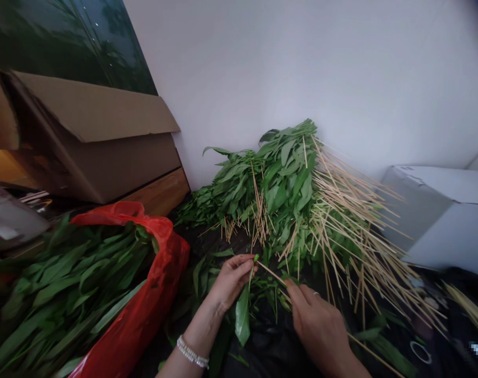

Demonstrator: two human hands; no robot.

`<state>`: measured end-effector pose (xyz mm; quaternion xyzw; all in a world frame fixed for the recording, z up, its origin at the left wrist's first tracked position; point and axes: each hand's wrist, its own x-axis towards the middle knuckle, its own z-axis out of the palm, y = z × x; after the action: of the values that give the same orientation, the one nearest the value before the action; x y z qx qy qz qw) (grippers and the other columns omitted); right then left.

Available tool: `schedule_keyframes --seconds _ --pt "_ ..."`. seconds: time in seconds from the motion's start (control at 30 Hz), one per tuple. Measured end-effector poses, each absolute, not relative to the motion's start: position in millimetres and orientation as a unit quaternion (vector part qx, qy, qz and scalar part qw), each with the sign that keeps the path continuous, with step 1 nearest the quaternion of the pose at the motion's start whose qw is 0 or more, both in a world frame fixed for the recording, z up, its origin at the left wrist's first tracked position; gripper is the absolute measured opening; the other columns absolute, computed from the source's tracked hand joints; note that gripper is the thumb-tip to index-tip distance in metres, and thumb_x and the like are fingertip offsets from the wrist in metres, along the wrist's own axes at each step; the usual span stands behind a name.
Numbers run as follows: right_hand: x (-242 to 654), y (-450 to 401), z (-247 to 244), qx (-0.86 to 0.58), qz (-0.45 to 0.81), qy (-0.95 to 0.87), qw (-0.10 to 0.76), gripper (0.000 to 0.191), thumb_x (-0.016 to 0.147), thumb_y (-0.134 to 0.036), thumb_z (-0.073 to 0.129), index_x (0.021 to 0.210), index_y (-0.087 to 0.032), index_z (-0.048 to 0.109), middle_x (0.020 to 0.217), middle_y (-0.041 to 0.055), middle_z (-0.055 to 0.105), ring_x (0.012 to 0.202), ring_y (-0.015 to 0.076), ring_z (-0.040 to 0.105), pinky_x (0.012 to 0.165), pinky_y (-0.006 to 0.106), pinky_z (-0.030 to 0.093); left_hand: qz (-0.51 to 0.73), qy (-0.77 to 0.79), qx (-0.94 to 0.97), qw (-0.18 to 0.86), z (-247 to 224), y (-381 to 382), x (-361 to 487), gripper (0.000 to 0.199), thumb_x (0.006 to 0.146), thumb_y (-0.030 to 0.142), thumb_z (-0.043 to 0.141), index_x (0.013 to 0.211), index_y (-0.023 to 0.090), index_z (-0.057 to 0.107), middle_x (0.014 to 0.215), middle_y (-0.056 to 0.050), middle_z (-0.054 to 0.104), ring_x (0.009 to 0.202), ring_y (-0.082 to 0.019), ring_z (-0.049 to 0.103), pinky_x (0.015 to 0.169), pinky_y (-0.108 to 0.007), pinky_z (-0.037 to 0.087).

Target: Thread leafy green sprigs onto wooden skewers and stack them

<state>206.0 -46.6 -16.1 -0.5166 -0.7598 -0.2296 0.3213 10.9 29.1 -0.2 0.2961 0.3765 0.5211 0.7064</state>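
A green leaf hangs by its stem from my left hand, whose thumb and fingers are pinched together. My right hand is closed around a thin wooden stick; the tip of the stick meets a small green bit at my left fingertips. The stick slants down from there to my right fingers. Beyond both hands lies a large pile of leaves, with many wooden sticks fanning out from it to the right.
At the left, a red plastic bag holds long green leaves, with an open cardboard box behind it. A white box stands at the right, near a white ring on black sheeting. The pale wall rises behind the pile.
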Motion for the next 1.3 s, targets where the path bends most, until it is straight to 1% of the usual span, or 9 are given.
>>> schedule_keyframes --seconds 0.57,0.87,1.03,1.17,1.3 --pt "204.7 -48.8 -18.8 -0.508 -0.225 -0.767 0.321 0.034 0.095 -0.008 0.031 0.109 -0.014 0.061 0.071 0.002 0.065 0.056 0.0129 0.061 0.056 0.026 0.037 0.509 0.388 0.326 0.696 -0.6 29.5 10.2 0.037 0.047 0.024 0.094 0.074 0.011 0.073 0.067 -0.002 0.07 0.06 -0.01 0.064 0.065 -0.021 0.049" --pt "203.6 -48.7 -16.4 -0.497 -0.213 -0.77 0.339 0.034 0.095 -0.007 0.032 0.107 -0.013 0.062 0.074 0.0034 0.067 0.057 0.0132 0.062 0.057 0.026 0.04 0.501 0.38 0.325 0.707 -0.5 30.1 6.3 0.036 0.052 0.025 0.092 0.078 0.012 0.071 0.07 -0.001 0.07 0.061 -0.01 0.064 0.062 -0.018 0.048" --pt "202.5 -50.7 -14.1 -0.495 -0.222 -0.767 0.344 0.035 0.094 -0.006 0.031 0.107 -0.013 0.063 0.074 0.0031 0.067 0.056 0.0131 0.062 0.055 0.026 0.041 0.489 0.374 0.323 0.718 -0.1 30.1 4.6 0.034 0.051 0.024 0.092 0.073 0.012 0.07 0.066 0.0 0.068 0.059 -0.009 0.063 0.059 -0.018 0.047" --pt "201.6 -52.0 -13.0 -0.494 -0.224 -0.767 0.343 0.037 0.095 -0.007 0.029 0.107 -0.014 0.063 0.071 0.0024 0.067 0.053 0.0123 0.061 0.054 0.026 0.039 0.478 0.376 0.322 0.725 1.2 29.5 4.0 0.032 0.051 0.023 0.092 0.073 0.012 0.07 0.065 0.001 0.067 0.058 -0.009 0.063 0.058 -0.018 0.046" --pt "200.1 -52.9 -14.9 -0.499 -0.223 -0.763 0.344 0.038 0.095 -0.007 0.028 0.107 -0.014 0.063 0.073 0.0035 0.068 0.055 0.0122 0.061 0.055 0.025 0.04 0.472 0.385 0.319 0.727 2.8 29.5 4.3 0.033 0.05 0.022 0.093 0.072 0.012 0.07 0.065 0.0 0.067 0.058 -0.01 0.064 0.058 -0.018 0.047"
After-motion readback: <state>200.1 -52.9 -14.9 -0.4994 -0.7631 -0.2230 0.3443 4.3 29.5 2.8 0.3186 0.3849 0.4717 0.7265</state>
